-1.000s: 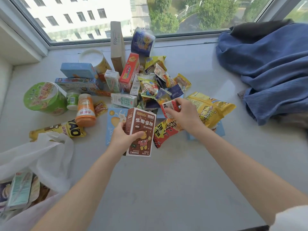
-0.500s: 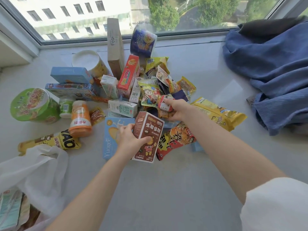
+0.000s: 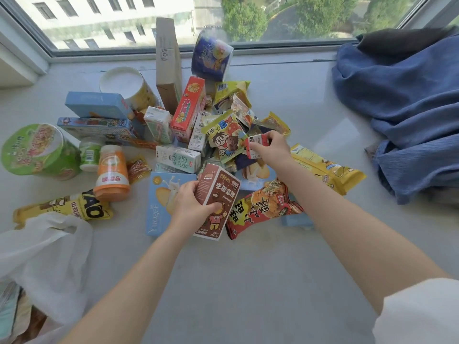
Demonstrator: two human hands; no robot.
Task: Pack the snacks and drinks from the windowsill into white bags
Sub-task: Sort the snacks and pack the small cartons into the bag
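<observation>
A heap of snacks and drinks covers the windowsill [image 3: 248,281]. My left hand [image 3: 191,204] grips a brown carton [image 3: 218,194] upright at the heap's near edge, over a light blue biscuit box [image 3: 159,209]. My right hand [image 3: 273,147] pinches a small red and white packet [image 3: 255,145] above the middle of the heap, beside a green cartoon pouch [image 3: 223,137]. A red crisp bag [image 3: 260,209] lies just right of the carton. A white bag [image 3: 47,259] lies open at the lower left with several packs inside.
A green noodle cup [image 3: 37,152], an orange bottle [image 3: 111,172] and a yellow bar wrapper [image 3: 64,209] lie on the left. Boxes, cups and a tall brown box [image 3: 169,63] stand toward the window. A yellow bag [image 3: 325,167] and blue cloth [image 3: 407,115] lie on the right.
My right hand has carried the small red and white packet further into the heap, away from me. My left hand keeps the brown carton, shifted slightly forward.
</observation>
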